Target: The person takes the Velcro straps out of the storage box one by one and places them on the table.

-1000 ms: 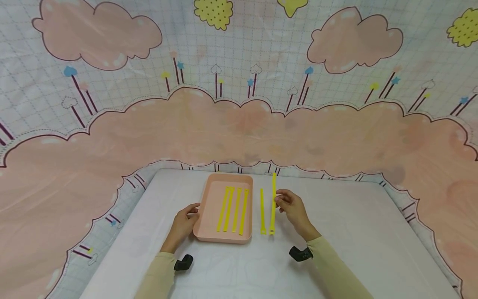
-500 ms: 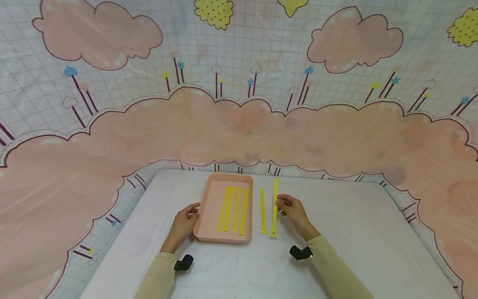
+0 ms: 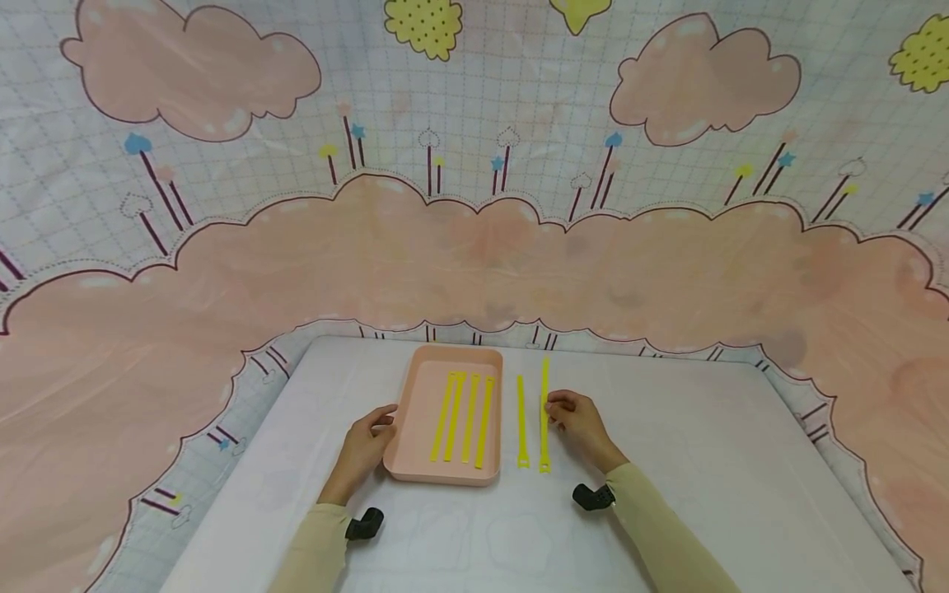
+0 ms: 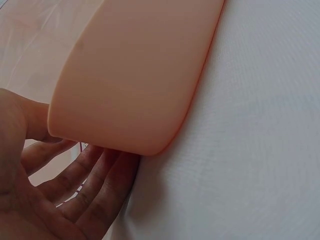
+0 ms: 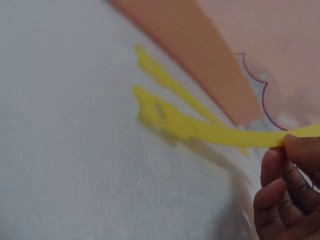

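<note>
My right hand [image 3: 582, 420] pinches a yellow cable strap [image 5: 235, 137] between thumb and fingers partway along its length. The strap's wider, slotted end points toward me, low over the table with its shadow beneath. Left of it, a second yellow cable strap [image 3: 522, 424] lies on the table, parallel to the peach tray [image 3: 445, 475]. Several more straps [image 3: 469, 416] lie side by side inside the tray. My left hand [image 3: 363, 445] holds the tray's left edge; in the left wrist view the thumb is at the rim and the fingertips are hidden beneath the wall.
A white cloth covers the table [image 3: 697, 461]. Behind it hangs a patterned backdrop [image 3: 474, 255] with clouds. Black wrist cameras sit at both wrists, the right one [image 3: 593, 497] close above the tabletop.
My right hand has come slightly toward me with the pinched strap, whose slotted end now sits nearer the front and level with the table. The left hand and tray have stayed put.
</note>
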Tool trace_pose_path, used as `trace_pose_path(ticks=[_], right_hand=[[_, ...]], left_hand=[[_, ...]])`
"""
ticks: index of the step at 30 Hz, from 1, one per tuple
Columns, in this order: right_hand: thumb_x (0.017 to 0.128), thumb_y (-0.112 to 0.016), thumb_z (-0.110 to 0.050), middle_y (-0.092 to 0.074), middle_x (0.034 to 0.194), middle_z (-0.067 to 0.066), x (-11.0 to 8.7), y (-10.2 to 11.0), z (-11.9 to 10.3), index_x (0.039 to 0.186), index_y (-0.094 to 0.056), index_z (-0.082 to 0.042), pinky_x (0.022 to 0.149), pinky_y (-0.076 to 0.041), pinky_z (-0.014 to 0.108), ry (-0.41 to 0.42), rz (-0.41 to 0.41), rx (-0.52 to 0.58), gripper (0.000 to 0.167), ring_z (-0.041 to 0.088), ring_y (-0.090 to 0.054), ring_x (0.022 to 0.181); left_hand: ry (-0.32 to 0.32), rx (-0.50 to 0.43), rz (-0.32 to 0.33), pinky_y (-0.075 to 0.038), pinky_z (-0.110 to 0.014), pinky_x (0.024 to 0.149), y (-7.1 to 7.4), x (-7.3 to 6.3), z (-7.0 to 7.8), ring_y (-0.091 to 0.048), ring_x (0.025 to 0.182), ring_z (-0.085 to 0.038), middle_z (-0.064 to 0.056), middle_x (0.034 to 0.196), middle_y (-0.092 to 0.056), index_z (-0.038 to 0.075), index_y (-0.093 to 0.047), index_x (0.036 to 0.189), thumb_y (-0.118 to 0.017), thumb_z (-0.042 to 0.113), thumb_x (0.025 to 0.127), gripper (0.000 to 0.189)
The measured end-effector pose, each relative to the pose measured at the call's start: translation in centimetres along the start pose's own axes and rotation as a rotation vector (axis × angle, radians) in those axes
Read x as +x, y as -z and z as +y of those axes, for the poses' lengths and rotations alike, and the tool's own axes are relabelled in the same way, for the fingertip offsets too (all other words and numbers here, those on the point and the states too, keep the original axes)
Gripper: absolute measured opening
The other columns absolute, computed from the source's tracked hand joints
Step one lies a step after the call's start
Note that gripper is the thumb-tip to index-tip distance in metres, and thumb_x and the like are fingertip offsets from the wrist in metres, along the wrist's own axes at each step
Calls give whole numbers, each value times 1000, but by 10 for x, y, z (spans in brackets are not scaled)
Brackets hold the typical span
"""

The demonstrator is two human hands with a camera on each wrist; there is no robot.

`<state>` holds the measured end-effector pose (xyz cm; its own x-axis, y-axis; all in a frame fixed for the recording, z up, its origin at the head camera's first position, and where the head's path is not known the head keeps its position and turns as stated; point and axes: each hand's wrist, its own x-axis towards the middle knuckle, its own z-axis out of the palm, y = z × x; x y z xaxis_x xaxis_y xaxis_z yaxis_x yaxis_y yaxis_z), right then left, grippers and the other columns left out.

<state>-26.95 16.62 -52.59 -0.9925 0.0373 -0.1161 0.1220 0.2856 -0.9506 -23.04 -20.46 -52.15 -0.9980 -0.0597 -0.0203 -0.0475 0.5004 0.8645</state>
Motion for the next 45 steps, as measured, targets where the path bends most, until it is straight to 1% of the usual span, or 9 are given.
trace_pose_path(ticks=[7,12,19,20,25,30,36,40,45], right_hand=[[92,-66,-8,-66,85,6,2,-2,5,105,-66,0,57,-46,23,41,14,-148,15,12,-58,69],[90,-67,-6,-66,83,8,3,-3,8,101,-67,1,58,-47,22,72,28,-199,13,11,-57,66],[90,-68,-7,-66,84,8,8,-2,9,102,-68,0,59,-48,24,33,45,-220,14,12,-58,66],[90,-68,-7,-66,83,8,9,-2,9,102,-68,0,58,-48,24,27,48,-229,14,12,-58,65],[90,-68,-10,-66,79,6,9,-1,8,101,-69,-3,51,-45,25,14,50,-259,14,11,-56,60],[89,-68,-10,-66,79,6,10,-1,9,102,-69,-1,49,-44,24,15,46,-261,16,10,-55,57],[90,-67,-12,-65,85,7,8,1,8,109,-67,-3,53,-44,24,-45,40,-194,21,11,-56,61],[89,-66,-9,-66,92,10,6,2,6,110,-66,-2,55,-46,24,-34,40,-191,22,11,-58,65],[91,-66,-9,-65,97,11,2,4,4,111,-65,-2,60,-49,25,-7,16,-178,21,12,-60,70]], left_hand=[[-6,-2,3,-49,-29,78,0,0,0,-64,103,-30,-20,120,-63,8,-57,137,-56,7,94,43],[-2,3,7,-51,-32,80,-1,-1,2,-64,104,-31,-20,121,-63,8,-56,137,-56,7,94,43],[-4,10,14,-51,-34,81,-1,-2,4,-64,105,-32,-20,120,-63,8,-56,137,-56,8,95,42],[-12,11,15,-51,-35,81,-1,-2,4,-64,105,-33,-21,120,-63,7,-57,137,-55,7,95,42],[-11,8,16,-51,-33,81,-1,-2,4,-64,105,-32,-20,119,-64,8,-57,136,-56,8,95,42],[-5,14,14,-50,-31,80,-2,-2,2,-64,105,-30,-19,119,-64,9,-57,137,-56,8,95,42],[-5,9,11,-50,-32,80,-2,-2,0,-64,105,-30,-19,119,-64,8,-57,137,-56,8,95,42],[-6,1,7,-50,-31,79,-2,-2,0,-64,105,-30,-19,120,-63,8,-57,137,-57,8,95,42],[-6,-3,6,-51,-33,81,-2,-2,-1,-64,105,-30,-19,120,-63,8,-57,137,-56,9,95,42]])
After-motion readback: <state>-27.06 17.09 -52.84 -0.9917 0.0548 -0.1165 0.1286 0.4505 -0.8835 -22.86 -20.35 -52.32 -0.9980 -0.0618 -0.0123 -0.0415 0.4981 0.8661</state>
